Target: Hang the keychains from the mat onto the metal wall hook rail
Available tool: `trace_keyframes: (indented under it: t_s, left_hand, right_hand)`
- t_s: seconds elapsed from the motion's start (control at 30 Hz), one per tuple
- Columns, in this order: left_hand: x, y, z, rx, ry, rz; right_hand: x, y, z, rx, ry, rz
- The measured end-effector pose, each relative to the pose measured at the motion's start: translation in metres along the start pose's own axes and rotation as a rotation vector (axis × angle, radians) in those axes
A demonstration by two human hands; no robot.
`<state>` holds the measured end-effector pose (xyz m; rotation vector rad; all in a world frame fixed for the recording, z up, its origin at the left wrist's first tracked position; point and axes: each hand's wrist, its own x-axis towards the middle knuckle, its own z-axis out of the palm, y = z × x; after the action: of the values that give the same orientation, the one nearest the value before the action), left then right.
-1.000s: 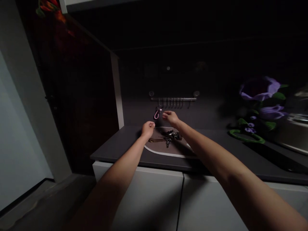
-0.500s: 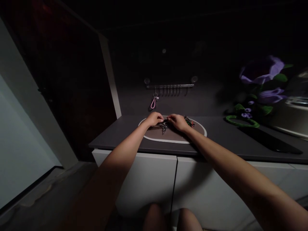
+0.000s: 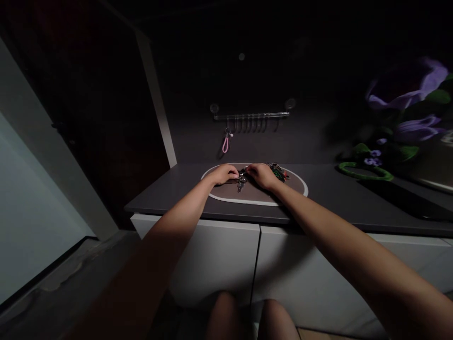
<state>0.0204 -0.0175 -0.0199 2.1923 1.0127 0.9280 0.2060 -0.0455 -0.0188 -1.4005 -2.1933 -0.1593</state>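
Observation:
My left hand (image 3: 223, 174) and my right hand (image 3: 262, 175) face each other low over an oval brown mat (image 3: 226, 194) with a white rim. Between them is a keychain (image 3: 241, 182) with small silvery metal pieces hanging toward me. The left hand pinches its near end; the fingers of my right hand are closed on its dark upper part, close to a ring. Exact finger contact is too small to make out. Just right of my right hand lies a dark keychain bundle (image 3: 278, 174) with green marks and a red-orange bit.
On the wall, a clear rail (image 3: 251, 115) with several hooks bears a pink loop keychain (image 3: 225, 143). To the right stand purple flowers (image 3: 417, 127), a green ring (image 3: 364, 172) and a black flat object (image 3: 406, 198). White cabinet doors (image 3: 219, 264) are below the dark counter (image 3: 170, 189).
My view has tilted down slightly, so the rail sits higher. Both hands stay at the keychain over the mat; the right fingers have shifted a little on it.

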Motion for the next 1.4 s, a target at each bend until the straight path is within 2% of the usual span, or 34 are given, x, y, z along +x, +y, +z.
trace_keyframes:
  t_s: [0.1, 0.27, 0.37, 0.47, 0.67, 0.93, 1.17, 1.3, 1.4]
  left_hand:
    - [0.001, -0.004, -0.001, 0.007, -0.005, -0.032]
    - [0.000, -0.007, -0.003, 0.073, -0.029, 0.022]
    - [-0.001, -0.005, -0.004, 0.078, -0.074, -0.059]
    - [-0.002, -0.003, -0.004, 0.003, -0.044, -0.147]
    - [-0.004, -0.005, -0.005, 0.017, -0.060, -0.141]
    - [-0.007, 0.006, -0.008, -0.026, 0.121, -0.138]
    - [-0.009, 0.017, -0.011, 0.033, 0.187, -0.036]
    - [-0.009, 0.020, -0.012, -0.037, 0.254, 0.053]
    - [-0.007, 0.022, -0.011, -0.169, 0.269, 0.093]
  right_hand:
    - [0.000, -0.002, 0.000, 0.009, -0.003, 0.006]
    - [0.001, -0.003, 0.000, 0.006, 0.001, 0.014]
    - [0.001, -0.003, 0.000, 0.014, 0.001, 0.009]
    - [0.001, -0.003, 0.000, 0.008, -0.001, 0.020]
    - [0.000, -0.006, -0.002, 0.001, -0.020, 0.038]
    - [0.001, -0.006, -0.002, -0.001, -0.016, 0.025]
    - [0.000, -0.007, -0.004, 0.006, 0.014, -0.005]
    - [0.000, -0.010, -0.005, 0.117, 0.064, -0.008]
    - [0.001, -0.011, -0.005, 0.270, 0.120, 0.007]
